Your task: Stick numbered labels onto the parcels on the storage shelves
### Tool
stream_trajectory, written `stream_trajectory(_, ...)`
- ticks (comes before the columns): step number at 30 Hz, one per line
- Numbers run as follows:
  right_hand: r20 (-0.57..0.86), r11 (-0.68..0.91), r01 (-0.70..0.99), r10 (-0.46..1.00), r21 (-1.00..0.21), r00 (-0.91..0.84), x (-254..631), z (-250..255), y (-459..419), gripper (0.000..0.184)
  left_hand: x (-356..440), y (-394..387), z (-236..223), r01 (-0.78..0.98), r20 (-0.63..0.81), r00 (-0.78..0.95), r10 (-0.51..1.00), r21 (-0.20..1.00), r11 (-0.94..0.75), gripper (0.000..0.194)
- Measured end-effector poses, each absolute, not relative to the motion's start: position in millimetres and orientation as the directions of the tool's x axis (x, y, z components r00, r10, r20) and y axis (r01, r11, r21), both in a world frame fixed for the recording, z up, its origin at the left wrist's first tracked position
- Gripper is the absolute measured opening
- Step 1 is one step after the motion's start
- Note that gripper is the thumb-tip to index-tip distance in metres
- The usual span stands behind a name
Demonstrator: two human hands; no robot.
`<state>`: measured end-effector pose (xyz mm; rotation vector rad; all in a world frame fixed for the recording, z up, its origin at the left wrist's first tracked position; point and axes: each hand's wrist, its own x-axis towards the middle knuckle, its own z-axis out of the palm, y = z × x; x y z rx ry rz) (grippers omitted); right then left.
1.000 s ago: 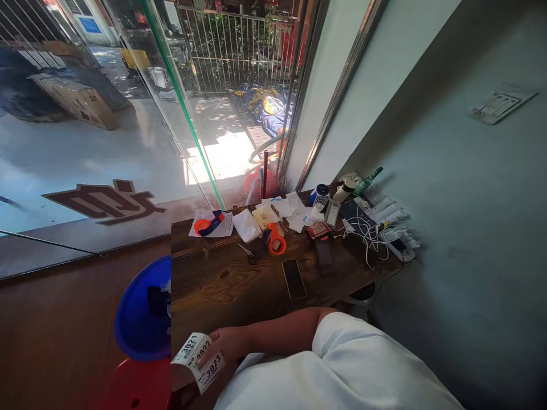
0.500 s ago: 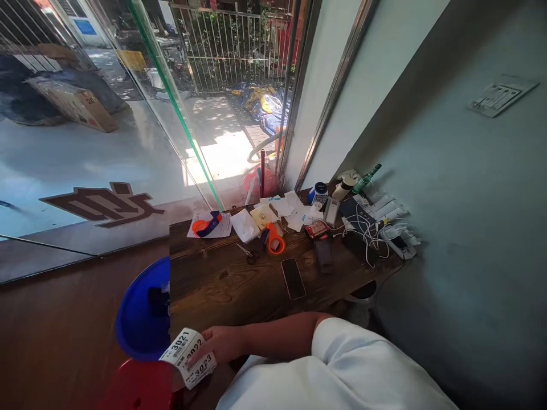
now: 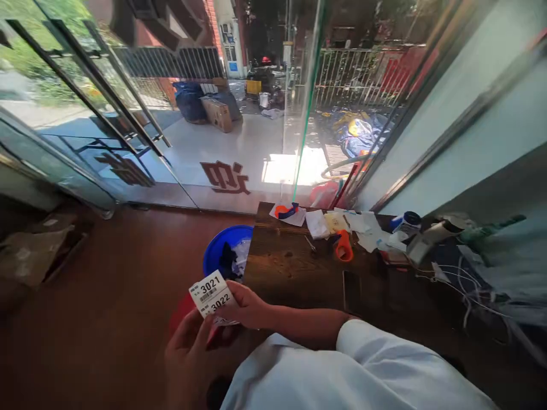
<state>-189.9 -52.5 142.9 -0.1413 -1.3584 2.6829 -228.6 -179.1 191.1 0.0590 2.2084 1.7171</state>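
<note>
My right hand point(image 3: 248, 304) reaches across my body in a white sleeve and pinches a strip of white number labels point(image 3: 211, 293) printed 3021 and 3022. Just below it my left hand point(image 3: 188, 353) has come up, with thumb and fingers closed on the strip's lower end. Both hands hover left of the dark wooden table point(image 3: 290, 267), over a red stool point(image 3: 182, 313).
A blue basin point(image 3: 222, 245) with dark items stands beside the table. On the table lie a black phone point(image 3: 350, 290), an orange tape dispenser point(image 3: 343, 246), papers point(image 3: 363, 225), bottles and white cables point(image 3: 461, 285). Glass doors point(image 3: 128, 142) run along the far side.
My view has swung to the left. The right hand has lifted the label strip, and my left hand has come into view and taken its lower end.
</note>
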Motion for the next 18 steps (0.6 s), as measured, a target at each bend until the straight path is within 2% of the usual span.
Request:
stream_trajectory(6,0.000,-0.626,-0.020,0.032,-0.780,-0.999,-279,157,-231,0.042,-298,-361,189,-0.105,-0.116,-0.985,0.124,0.990,0.093,0.035)
stream_trajectory(10,-0.029,-0.614,0.067,-0.072,-0.786,-0.997,-334,166,-382,0.042,-340,-508,196,-0.003,-0.004,-0.998,-0.059,1.000,-0.025,0.028)
stream_trajectory(14,-0.011,-0.499,0.133,-0.239,-0.856,-0.971,-391,169,-522,0.037,-380,-642,198,0.016,-0.002,-0.972,-0.235,0.997,-0.075,0.030)
stream_trajectory(16,0.015,-0.451,0.100,-0.243,-0.887,-0.970,-424,164,-579,0.043,-403,-697,191,0.016,-0.003,-0.955,-0.297,0.998,-0.061,0.035)
stream_trajectory(18,0.042,-0.451,0.047,-0.186,-0.891,-0.982,-459,156,-627,0.055,-427,-743,181,0.027,0.016,-0.919,-0.394,0.999,-0.020,0.046)
